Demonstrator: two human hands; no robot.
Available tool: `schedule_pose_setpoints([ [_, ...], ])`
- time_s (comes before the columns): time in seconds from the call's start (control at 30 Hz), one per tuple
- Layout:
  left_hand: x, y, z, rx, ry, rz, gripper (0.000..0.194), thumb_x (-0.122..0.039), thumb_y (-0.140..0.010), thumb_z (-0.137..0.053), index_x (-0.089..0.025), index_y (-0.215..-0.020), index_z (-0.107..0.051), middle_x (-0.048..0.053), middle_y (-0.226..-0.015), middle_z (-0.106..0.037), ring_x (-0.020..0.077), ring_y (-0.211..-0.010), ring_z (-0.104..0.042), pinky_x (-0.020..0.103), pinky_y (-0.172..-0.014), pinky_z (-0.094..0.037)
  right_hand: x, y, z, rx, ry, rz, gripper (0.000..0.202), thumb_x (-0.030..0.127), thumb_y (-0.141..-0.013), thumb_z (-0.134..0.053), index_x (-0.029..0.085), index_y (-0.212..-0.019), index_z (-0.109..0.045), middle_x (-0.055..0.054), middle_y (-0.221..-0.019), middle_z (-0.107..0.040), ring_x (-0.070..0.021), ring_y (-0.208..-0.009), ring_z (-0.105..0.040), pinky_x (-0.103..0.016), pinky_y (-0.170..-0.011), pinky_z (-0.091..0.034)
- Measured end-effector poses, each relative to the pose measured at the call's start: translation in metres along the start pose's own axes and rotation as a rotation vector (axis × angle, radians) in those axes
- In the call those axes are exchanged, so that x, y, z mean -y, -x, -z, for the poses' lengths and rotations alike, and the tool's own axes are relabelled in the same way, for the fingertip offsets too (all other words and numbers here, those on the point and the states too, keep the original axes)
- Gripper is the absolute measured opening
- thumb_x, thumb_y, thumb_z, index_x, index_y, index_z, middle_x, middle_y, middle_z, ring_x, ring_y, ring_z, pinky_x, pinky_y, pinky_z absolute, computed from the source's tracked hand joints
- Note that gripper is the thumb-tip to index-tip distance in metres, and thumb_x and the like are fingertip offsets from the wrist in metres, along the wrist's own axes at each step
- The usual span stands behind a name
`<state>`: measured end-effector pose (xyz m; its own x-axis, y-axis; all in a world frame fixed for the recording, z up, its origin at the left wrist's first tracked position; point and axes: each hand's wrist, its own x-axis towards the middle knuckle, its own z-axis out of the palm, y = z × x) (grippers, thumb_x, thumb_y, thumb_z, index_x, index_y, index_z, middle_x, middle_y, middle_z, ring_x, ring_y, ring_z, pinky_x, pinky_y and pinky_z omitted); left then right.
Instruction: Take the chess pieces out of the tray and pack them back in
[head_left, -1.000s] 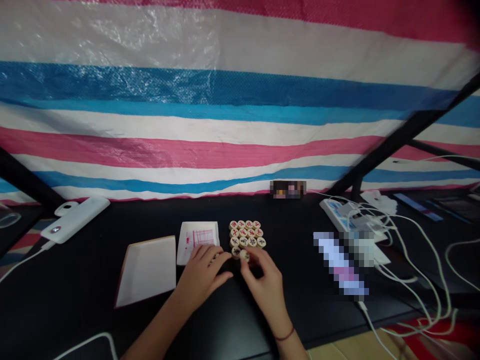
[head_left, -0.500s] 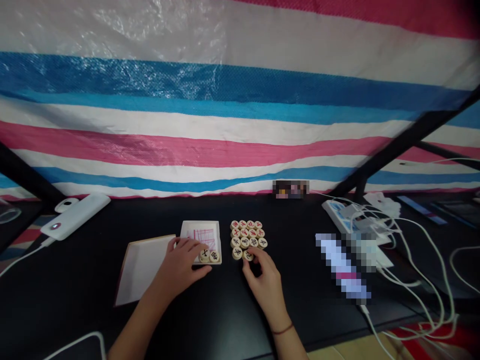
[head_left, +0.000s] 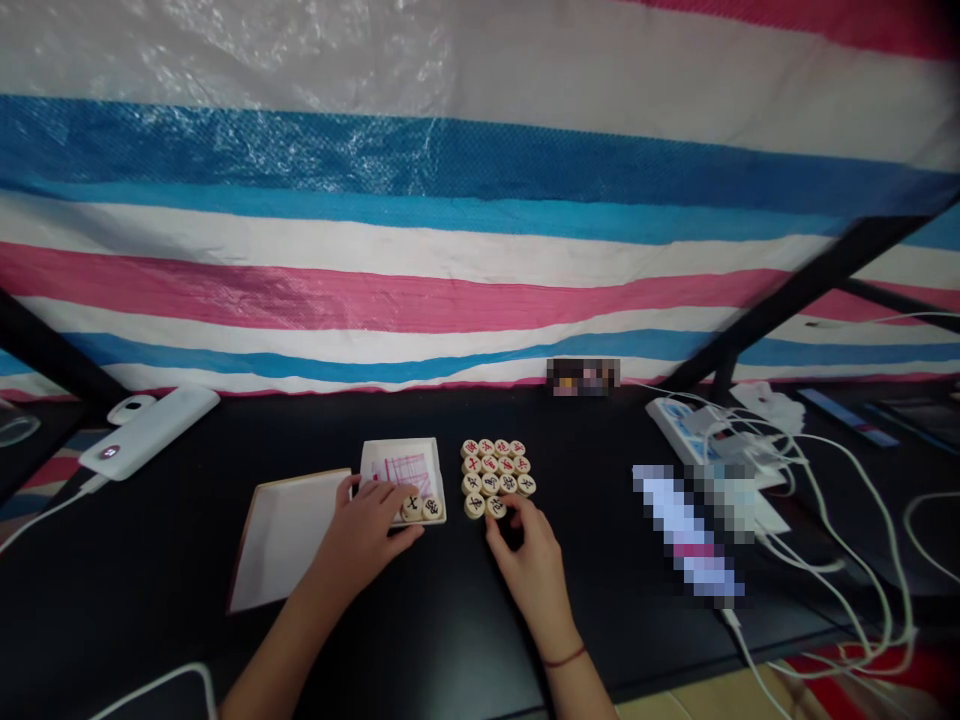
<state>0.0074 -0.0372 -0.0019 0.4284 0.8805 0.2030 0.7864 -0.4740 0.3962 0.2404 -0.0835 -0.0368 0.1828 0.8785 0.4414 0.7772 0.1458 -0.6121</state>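
A small white box (head_left: pixel 441 478) holds a sheet with pink and purple lines and two visible round Chinese chess pieces with black characters. Across its near left corner lies my left hand (head_left: pixel 367 525), fingers stretched and thumb apart, fingertips close to the left piece (head_left: pixel 412 507). To the right, several pieces stand in a block of rows, red characters at the back (head_left: pixel 486 447) and black ones nearer me (head_left: pixel 490 484). My right hand (head_left: pixel 529 555) has thumb and forefinger on either side of a black-character Chinese chess piece (head_left: pixel 496 505) in the nearest row.
The box's lid (head_left: pixel 289 535) lies upturned on the black table (head_left: pixel 420 630), left of the box. A white power bank (head_left: pixel 150 435) stands far left. On the right are a blurred phone (head_left: pixel 686 530), a power strip (head_left: pixel 675 430) and white cables (head_left: pixel 874 520). Striped sheeting hangs behind.
The view has shifted slightly. The box sits a touch farther right and back. My right thumb and forefinger remain at the same piece, and the block of pieces looks unchanged.
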Motion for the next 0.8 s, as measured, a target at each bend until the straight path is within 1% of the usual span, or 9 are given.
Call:
schedule_pose_setpoints([
  [0.17,-0.005,-0.001,0.003,0.007,-0.018,0.033,0.033,-0.039,-0.086,-0.061,-0.023,-0.115,-0.059,0.007,-0.108,-0.071,0.0268,-0.102,-0.061,0.05,-0.101,-0.025,0.0,0.0,0.0,-0.015,0.014,-0.012,0.018,0.03,-0.086,-0.054,0.019,-0.1,-0.056,-0.006,-0.087,-0.062,-0.019,-0.073,-0.055,-0.031,-0.068,-0.047],
  [0.3,-0.008,-0.002,0.005,0.014,-0.034,0.027,0.019,-0.037,-0.088,-0.059,-0.024,-0.101,-0.064,0.004,-0.103,-0.07,0.0249,-0.1,-0.061,0.048,-0.101,-0.025,-0.001,0.0,-0.001,-0.002,0.016,-0.009,0.016,0.029,-0.087,-0.053,0.019,-0.099,-0.056,-0.006,-0.086,-0.062,-0.0197,-0.074,-0.055,-0.031,-0.068,-0.047],
  [0.37,-0.01,-0.002,0.006,0.016,-0.024,0.026,0.015,-0.035,-0.088,-0.058,-0.024,-0.096,-0.065,0.003,-0.1,-0.07,0.024,-0.098,-0.061,0.047,-0.101,-0.025,-0.001,0.0,-0.001,0.002,0.014,-0.019,0.015,0.03,-0.087,-0.053,0.02,-0.098,-0.056,-0.005,-0.085,-0.062,-0.0196,-0.073,-0.055,-0.031,-0.068,-0.047],
  [0.47,-0.011,-0.002,0.007,0.015,-0.01,0.036,0.013,-0.034,-0.087,-0.059,-0.024,-0.095,-0.064,0.003,-0.098,-0.07,0.0241,-0.099,-0.061,0.047,-0.101,-0.024,-0.001,0.0,-0.001,0.004,0.007,-0.019,0.015,0.03,-0.087,-0.054,0.02,-0.097,-0.056,-0.005,-0.084,-0.062,-0.0193,-0.072,-0.054,-0.031,-0.068,-0.047],
  [0.6,-0.013,-0.001,0.007,0.006,-0.004,0.054,0.012,-0.031,-0.086,-0.058,-0.023,-0.094,-0.064,0.002,-0.097,-0.071,0.0236,-0.098,-0.062,0.047,-0.101,-0.024,0.0,0.001,0.0,-0.017,-0.007,-0.016,0.018,0.03,-0.086,-0.055,0.019,-0.1,-0.056,-0.006,-0.088,-0.062,-0.0187,-0.073,-0.054,-0.031,-0.069,-0.047],
  [0.8,-0.014,-0.001,0.007,-0.029,-0.001,0.047,0.013,-0.026,-0.085,-0.056,-0.024,-0.094,-0.063,0.002,-0.096,-0.072,0.0238,-0.097,-0.062,0.047,-0.1,-0.024,0.004,0.0,0.004,-0.049,-0.049,-0.059,0.019,0.033,-0.088,-0.053,0.018,-0.1,-0.057,-0.006,-0.089,-0.062,-0.0175,-0.072,-0.055,-0.031,-0.068,-0.047],
])
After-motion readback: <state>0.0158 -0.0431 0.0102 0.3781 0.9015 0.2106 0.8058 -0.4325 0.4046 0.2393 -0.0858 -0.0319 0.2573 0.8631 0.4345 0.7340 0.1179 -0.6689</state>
